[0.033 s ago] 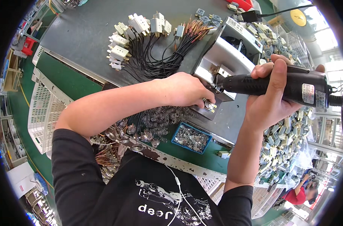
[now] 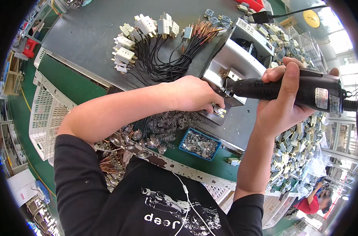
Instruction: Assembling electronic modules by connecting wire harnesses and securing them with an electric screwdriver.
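My right hand (image 2: 283,94) is wrapped around a black electric screwdriver (image 2: 312,91), held nearly level. The screwdriver's tip meets the front of a silver screw feeder (image 2: 236,51), at its outlet. My left hand (image 2: 196,94) is closed, its fingertips pinching a small part with a shiny round metal piece and yellowish prongs (image 2: 218,110). That part rests low over a dark metal plate just in front of the feeder; my fingers hide some of it.
Black cables (image 2: 163,63) with white plug blocks (image 2: 124,55) fan out beyond my left forearm. Nearer lie heaped coil springs (image 2: 175,122) and a blue tray (image 2: 181,146) of small metal pieces. Many grey and cream blocks (image 2: 293,153) pile up at right. A person in red (image 2: 308,204) is at lower right.
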`<state>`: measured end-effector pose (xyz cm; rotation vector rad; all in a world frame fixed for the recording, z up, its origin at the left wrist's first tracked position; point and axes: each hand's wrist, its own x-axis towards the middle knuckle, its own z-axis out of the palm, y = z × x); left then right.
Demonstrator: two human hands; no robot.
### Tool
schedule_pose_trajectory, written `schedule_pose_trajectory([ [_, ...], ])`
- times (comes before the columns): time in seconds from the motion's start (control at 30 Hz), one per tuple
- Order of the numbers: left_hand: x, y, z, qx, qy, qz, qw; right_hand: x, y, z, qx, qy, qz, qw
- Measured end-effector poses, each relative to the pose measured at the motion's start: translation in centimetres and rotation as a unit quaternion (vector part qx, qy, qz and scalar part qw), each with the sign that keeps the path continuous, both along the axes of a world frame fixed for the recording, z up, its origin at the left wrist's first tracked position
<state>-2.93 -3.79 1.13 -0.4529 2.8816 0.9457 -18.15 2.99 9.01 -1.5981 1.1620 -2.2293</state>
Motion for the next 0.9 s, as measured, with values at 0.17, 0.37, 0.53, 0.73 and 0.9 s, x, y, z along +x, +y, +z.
schedule_pose_trajectory([
  [0.17,-0.1,0.0,0.3,0.02,-0.017,0.005,1.0,0.0,-0.2,-0.2,-0.01,-0.008,0.01,1.0],
  [0.37,-0.2,-0.1,0.4,0.024,-0.035,0.002,0.999,0.4,-0.3,0.0,0.012,-0.004,-0.009,1.0],
  [0.53,0.0,-0.1,0.2,0.036,-0.012,-0.001,0.999,-1.9,-1.4,0.5,0.029,0.052,0.232,0.971],
  [0.73,0.2,0.1,0.0,0.007,-0.002,0.005,1.0,1.1,-0.2,0.5,0.073,0.013,0.041,0.996],
  [0.9,0.5,0.1,-1.3,-0.044,0.05,-0.009,0.998,1.1,1.8,0.4,0.079,-0.014,0.022,0.997],
])
